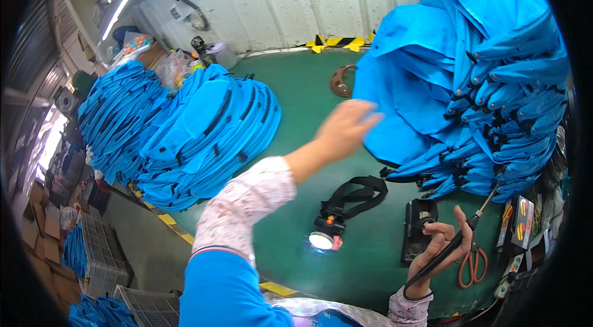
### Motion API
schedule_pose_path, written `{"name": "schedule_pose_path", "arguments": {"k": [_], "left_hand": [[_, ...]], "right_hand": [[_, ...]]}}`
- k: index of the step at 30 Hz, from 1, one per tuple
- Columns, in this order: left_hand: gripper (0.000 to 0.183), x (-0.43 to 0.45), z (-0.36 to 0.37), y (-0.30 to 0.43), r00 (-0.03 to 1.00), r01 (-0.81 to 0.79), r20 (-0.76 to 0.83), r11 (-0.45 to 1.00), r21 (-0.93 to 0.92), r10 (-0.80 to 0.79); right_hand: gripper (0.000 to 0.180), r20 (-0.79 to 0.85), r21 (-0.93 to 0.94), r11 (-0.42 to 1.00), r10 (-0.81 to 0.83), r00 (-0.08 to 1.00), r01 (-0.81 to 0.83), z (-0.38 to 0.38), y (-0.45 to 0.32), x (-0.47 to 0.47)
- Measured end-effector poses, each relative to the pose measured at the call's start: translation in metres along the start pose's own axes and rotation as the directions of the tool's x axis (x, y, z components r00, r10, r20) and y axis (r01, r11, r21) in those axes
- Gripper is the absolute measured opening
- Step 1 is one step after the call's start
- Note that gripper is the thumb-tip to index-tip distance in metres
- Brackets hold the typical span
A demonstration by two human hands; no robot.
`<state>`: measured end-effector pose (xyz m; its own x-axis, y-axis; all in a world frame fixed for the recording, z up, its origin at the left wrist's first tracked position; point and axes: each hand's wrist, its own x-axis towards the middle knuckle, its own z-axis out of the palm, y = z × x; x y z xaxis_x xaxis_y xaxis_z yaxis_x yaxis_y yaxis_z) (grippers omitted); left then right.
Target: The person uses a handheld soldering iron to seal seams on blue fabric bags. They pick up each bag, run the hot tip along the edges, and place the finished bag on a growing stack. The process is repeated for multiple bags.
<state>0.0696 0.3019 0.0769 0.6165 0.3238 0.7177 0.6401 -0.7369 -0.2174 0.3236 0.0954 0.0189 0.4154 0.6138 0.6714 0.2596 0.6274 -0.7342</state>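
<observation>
My left hand (346, 126) is blurred over the green table, beside the large pile of blue fabric pieces (417, 49); I cannot tell whether it touches the fabric. At the lower right, my right hand (440, 250) has a soldering iron (476, 216) with a black cord lying across its fingers, its metal tip pointing up toward the pile. Under those fingertips lies a black tray (413, 229). Red-handled scissors (472, 269) rest just right of that hand. Between my arms sits a lit headlamp (322, 240) with a black strap.
Another stack of folded blue fabric pieces (208, 127) covers the table's left side. A brown curved object (342, 83) lies near the back. Boxes (521, 222) and a power strip (507, 280) line the right edge. Wire crates (104, 253) stand on the floor at left.
</observation>
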Motion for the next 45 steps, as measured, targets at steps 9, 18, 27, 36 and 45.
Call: {"name": "schedule_pose_path", "arguments": {"k": [9,18,27,36,45], "left_hand": [[0.073,-0.255,-0.215,-0.133,0.760,0.360,0.228,0.687,0.632,-0.608],[0.060,-0.295,-0.256,-0.165,0.753,0.013,0.486,0.749,0.662,-0.443],[0.065,-0.316,-0.280,-0.163,0.730,0.074,0.387,0.628,0.775,-0.563],[0.053,-0.134,-0.395,-0.143,0.803,0.587,-0.290,0.777,0.228,-0.521],[0.054,-0.129,-0.314,0.036,0.218,0.658,-0.371,0.417,-0.627,-0.903]], "right_hand": [[0.044,0.082,-0.057,0.996,-0.061,0.995,0.066,0.024,-0.012,-0.009],[0.041,0.293,-0.094,0.978,-0.152,0.944,0.186,0.030,-0.018,-0.053],[0.036,0.364,-0.197,0.897,-0.307,0.879,0.395,0.044,-0.062,-0.069],[0.048,0.338,-0.044,0.887,-0.420,0.842,0.460,0.054,-0.081,-0.063],[0.089,0.136,0.114,0.975,-0.204,0.969,0.190,0.145,-0.150,-0.042]]}}
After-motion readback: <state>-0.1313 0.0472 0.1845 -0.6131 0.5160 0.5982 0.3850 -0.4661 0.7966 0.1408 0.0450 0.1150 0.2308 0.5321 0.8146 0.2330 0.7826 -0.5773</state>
